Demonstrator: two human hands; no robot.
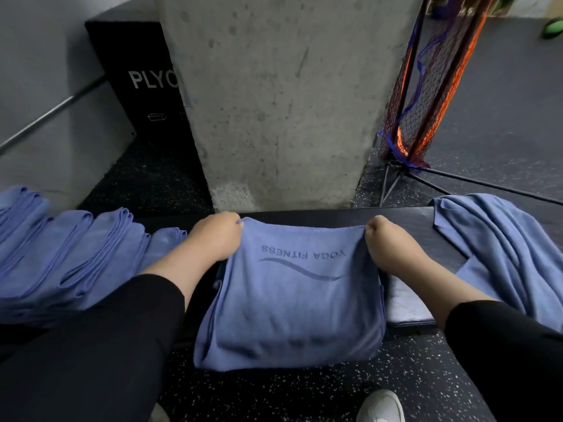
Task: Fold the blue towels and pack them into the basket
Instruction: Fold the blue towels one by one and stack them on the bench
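Corners pinched in my left hand (217,236) and right hand (391,243), I should lay the towel (289,306) flat with edges matched.

We list as cut off: the folded towel stack (61,257) by the left edge, the loose towel (502,254) by the right edge, and the white shoe (380,406) by the bottom edge. We list as hidden: the fingertips of the left hand (216,236) and right hand (393,245), curled round the corners of the printed towel (289,300), and the bench top (411,220) beneath it. The black box (143,86) shows only "PLYO" (the concrete pillar (280,102) covers the rest); we cannot identify the green object (552,28).
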